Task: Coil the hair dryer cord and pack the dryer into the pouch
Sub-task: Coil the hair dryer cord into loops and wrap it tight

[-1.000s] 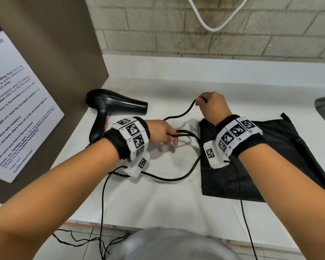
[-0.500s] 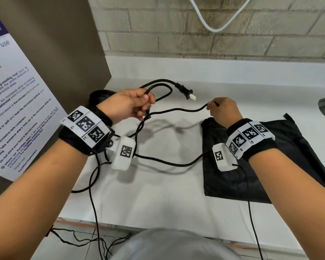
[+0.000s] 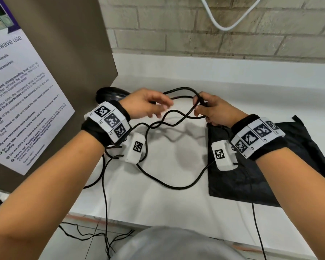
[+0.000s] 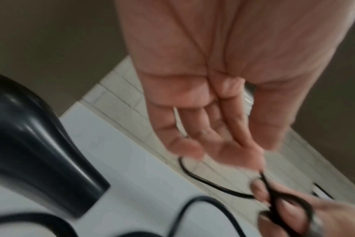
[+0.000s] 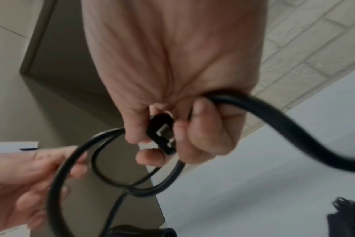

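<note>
Hands meet above the white desk (image 3: 176, 212). Right hand (image 3: 212, 111) grips the black cord (image 3: 169, 186) loops; the right wrist view shows the plug (image 5: 162, 134) too. Left hand (image 3: 144, 106) is loose, fingers by the loop. Dryer (image 3: 109, 93) lies at the brown wall (image 3: 79, 53), pouch (image 3: 270, 175) flat on the right
</note>
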`<state>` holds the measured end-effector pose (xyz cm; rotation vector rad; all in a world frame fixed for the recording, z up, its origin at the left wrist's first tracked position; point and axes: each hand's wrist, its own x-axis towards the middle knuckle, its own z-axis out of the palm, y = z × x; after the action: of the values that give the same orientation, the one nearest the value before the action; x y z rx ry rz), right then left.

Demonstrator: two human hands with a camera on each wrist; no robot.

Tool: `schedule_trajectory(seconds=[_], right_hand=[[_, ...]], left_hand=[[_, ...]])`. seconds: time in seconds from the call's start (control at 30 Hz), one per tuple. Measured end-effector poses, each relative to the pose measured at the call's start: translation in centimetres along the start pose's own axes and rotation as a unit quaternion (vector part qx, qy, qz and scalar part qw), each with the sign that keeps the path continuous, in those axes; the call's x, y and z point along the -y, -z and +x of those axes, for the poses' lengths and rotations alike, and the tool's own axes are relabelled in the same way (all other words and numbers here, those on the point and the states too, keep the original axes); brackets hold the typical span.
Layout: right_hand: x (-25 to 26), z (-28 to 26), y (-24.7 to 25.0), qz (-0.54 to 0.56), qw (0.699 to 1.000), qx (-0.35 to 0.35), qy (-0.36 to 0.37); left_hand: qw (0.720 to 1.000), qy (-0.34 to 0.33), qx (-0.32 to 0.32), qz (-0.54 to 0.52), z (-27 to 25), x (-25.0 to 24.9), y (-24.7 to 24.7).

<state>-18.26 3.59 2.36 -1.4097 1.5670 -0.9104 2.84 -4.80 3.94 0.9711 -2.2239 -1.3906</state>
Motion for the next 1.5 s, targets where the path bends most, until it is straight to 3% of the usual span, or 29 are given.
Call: schedule_trajectory(seconds=[0.07, 0.1, 0.13, 0.2, 0.27, 0.33, 0.43, 0.67, 0.87, 1.03, 1.17, 1.3, 1.4, 1.5], right_hand=[[-0.4, -0.1, 0.6, 0.013, 1.0, 0.001, 0.005], [-0.6, -0.1, 0.9, 0.012, 1.0, 0.002, 0.008], [-0.8, -0.1, 1.1, 0.013, 1.0, 0.002, 0.011], [-0.9, 0.0, 1.4, 0.016, 1.0, 0.003, 0.02], [-0.7, 0.0, 1.5, 0.019, 0.999, 0.01, 0.026], [-0.5, -0.1, 1.3, 0.021, 0.999, 0.018, 0.032], [-0.7, -0.2, 1.6, -0.038, 0.999, 0.0, 0.036], [-1.9, -0.6, 2.9, -0.177, 0.98, -0.081, 0.036], [-2.0, -1.8, 3.2, -0.207, 0.975, -0.078, 0.039], [-1.3, -3.3, 4.0, -0.196, 0.976, -0.093, 0.029], [-0.6, -4.0, 3.7, -0.211, 0.977, -0.037, 0.006], [0.7, -4.3, 1.6, -0.262, 0.958, 0.107, -0.045], [1.5, -3.9, -0.8, -0.363, 0.909, 0.182, -0.092], [1.6, -2.5, -3.0, -0.46, 0.855, 0.212, -0.107]], left_hand=[[0.984, 0.027, -0.172, 0.039, 0.3, 1.2, 0.6], [0.975, 0.056, -0.189, 0.105, 0.3, 1.8, 0.6], [0.97, 0.091, -0.151, 0.165, 0.3, 2.5, 0.3], [0.956, 0.138, 0.002, 0.258, 0.5, 3.7, -0.7], [0.946, 0.121, 0.059, 0.295, 0.7, 4.2, -1.7], [0.959, 0.089, 0.045, 0.264, 0.9, 4.1, -2.3], [0.99, 0.107, 0.036, 0.08, 0.9, 3.7, -2.4], [0.982, 0.152, -0.024, -0.112, 0.2, 3.2, -0.4], [0.968, 0.172, -0.122, -0.133, 0.5, 3.1, 0.2], [0.962, 0.182, -0.163, -0.125, 0.8, 3.4, 0.3], [0.959, 0.168, -0.188, -0.131, 1.2, 3.3, 0.5], [0.95, 0.149, -0.229, -0.153, 1.9, 2.5, 0.9], [0.948, 0.12, -0.242, -0.168, 1.8, 1.4, 0.9], [0.953, 0.077, -0.237, -0.173, 1.4, 0.2, 0.9]])
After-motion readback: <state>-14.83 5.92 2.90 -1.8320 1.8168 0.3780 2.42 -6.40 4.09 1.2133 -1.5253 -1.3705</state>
